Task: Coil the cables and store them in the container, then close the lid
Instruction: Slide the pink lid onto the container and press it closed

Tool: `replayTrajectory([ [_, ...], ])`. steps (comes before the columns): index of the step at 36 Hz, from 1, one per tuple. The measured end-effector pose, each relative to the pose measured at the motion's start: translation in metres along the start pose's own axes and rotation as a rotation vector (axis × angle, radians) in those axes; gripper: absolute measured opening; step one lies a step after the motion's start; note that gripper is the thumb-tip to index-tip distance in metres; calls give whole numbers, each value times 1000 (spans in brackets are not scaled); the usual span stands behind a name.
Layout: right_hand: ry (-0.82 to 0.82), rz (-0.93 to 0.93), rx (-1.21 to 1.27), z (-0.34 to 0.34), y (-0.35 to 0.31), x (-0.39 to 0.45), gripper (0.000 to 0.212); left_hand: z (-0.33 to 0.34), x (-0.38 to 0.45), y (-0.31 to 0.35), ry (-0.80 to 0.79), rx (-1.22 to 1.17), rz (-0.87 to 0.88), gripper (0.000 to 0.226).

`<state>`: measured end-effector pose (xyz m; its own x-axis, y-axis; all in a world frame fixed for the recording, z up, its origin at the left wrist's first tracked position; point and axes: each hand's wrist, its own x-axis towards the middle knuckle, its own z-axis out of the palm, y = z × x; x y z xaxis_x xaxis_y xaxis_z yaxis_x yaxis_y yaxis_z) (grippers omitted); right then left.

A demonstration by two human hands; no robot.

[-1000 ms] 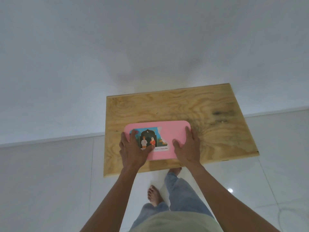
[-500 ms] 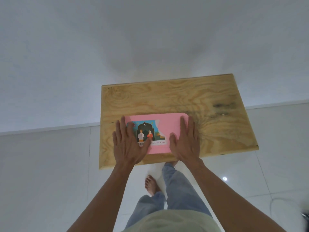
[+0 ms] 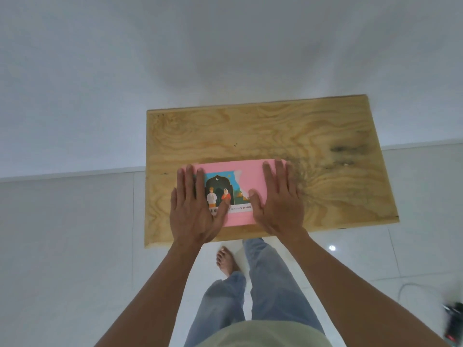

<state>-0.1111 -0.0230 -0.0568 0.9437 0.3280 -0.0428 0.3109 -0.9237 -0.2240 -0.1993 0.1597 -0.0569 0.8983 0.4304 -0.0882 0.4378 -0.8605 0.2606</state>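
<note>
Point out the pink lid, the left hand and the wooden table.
pink lid (image 3: 250,171): head view, bare pink top.
left hand (image 3: 191,211): head view, back of hand.
wooden table (image 3: 250,131): head view, bare far surface.

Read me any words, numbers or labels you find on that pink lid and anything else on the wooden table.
"5 pcs Mie" on the white strip of the sticker on the pink lid; the words before it are too blurred to read.
A barcode at the sticker's lower left, beside the left hand: digits unreadable.
A few letters by the thumb of the right hand: mostly covered, unreadable.
Wooden table: no text.
</note>
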Motion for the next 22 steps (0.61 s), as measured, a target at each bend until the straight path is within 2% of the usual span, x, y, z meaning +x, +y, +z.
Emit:
replayTrajectory([
  [14,142,-11,60,16,5,-4,70,6,-3,-1,78,-20,17,91],
  [22,201,12,113,12,5,-7,70,1,-6,1,120,-61,-31,87],
])
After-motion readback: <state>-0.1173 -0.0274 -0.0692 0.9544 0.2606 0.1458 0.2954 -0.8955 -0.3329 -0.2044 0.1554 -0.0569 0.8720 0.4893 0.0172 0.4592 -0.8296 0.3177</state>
